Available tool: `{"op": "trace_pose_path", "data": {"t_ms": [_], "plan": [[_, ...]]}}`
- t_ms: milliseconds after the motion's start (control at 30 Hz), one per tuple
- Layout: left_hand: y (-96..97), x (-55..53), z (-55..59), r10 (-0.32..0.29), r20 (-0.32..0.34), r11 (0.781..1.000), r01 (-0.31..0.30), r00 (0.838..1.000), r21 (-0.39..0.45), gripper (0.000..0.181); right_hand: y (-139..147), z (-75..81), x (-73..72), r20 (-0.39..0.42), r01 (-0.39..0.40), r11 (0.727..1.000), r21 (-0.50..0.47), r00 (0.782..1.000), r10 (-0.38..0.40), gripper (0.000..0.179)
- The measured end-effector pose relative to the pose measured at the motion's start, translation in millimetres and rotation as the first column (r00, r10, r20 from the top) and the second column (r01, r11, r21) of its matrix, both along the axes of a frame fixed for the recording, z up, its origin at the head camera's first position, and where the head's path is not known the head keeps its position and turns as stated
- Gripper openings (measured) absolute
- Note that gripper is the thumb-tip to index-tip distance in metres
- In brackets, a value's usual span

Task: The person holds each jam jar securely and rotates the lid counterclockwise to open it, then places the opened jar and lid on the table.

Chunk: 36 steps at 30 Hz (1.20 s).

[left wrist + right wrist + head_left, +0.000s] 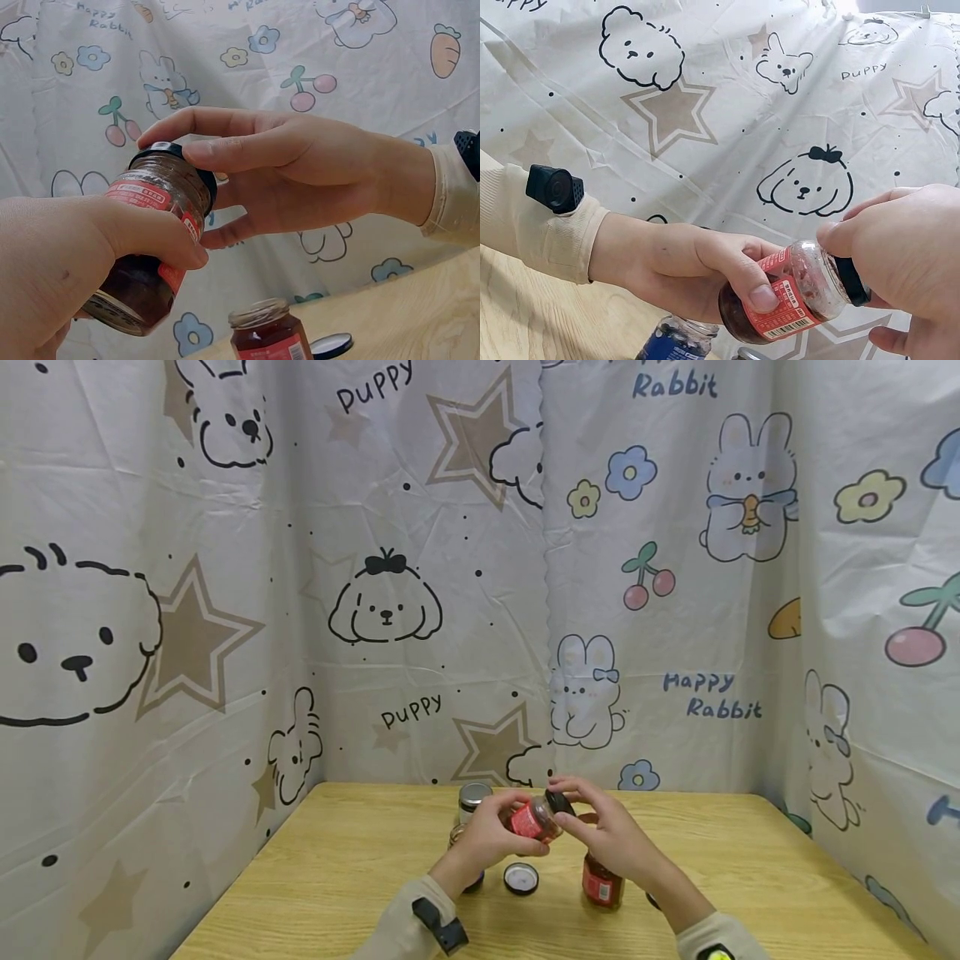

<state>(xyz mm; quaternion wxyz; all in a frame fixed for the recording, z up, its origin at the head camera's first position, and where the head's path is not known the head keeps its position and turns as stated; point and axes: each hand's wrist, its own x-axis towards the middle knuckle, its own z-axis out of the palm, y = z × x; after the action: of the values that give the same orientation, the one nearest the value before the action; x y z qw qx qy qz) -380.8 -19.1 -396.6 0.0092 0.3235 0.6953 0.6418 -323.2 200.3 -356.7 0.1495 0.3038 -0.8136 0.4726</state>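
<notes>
My left hand (491,837) grips a glass jar (776,296) with a red label and dark contents, holding it tilted above the table. My right hand (609,828) pinches the black lid (559,803) at the jar's mouth between thumb and fingers. In the left wrist view, the right fingers (225,146) reach over the top of the lid. Below the right hand stands a second red-labelled jar (602,885); its mouth has no lid in the left wrist view.
A lid (521,878) lies inner side up at the table's middle. Another dark lid (331,346) lies beside the standing red-labelled jar. A blue-labelled jar (676,342) stands under the left forearm, and a jar with a grey lid (475,795) farther back. Printed curtains (420,677) surround the table.
</notes>
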Motion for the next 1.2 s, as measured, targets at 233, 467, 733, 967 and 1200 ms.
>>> {"op": "trace_pose_path", "data": {"t_ms": [233,467,733,967,1200], "plan": [[-0.7,-0.8,-0.6,0.007,0.01,1.0,-0.007,1.0,0.01,0.055,1.2,-0.3,-0.9,-0.034,-0.028,0.999,0.028,0.999,0.029,0.033],[-0.9,0.5,1.1,0.005,0.03,1.0,-0.006,1.0,0.014,0.055,2.3,0.0,0.9,-0.007,-0.037,0.999,0.031,0.999,0.037,0.045],[-0.7,0.9,2.0,0.015,0.034,1.0,-0.015,0.999,0.002,0.055,2.3,0.3,0.6,0.024,-0.011,0.999,0.042,1.0,0.01,0.047],[-0.6,0.7,1.2,0.007,0.031,1.0,-0.007,0.999,0.003,0.056,0.7,1.5,1.3,0.032,0.006,0.999,0.036,0.999,-0.007,0.052],[-0.7,-0.2,0.9,-0.014,0.017,1.0,0.013,1.0,0.015,0.054,-2.0,0.9,0.9,0.003,0.009,1.0,-0.012,1.0,-0.008,0.03]]}}
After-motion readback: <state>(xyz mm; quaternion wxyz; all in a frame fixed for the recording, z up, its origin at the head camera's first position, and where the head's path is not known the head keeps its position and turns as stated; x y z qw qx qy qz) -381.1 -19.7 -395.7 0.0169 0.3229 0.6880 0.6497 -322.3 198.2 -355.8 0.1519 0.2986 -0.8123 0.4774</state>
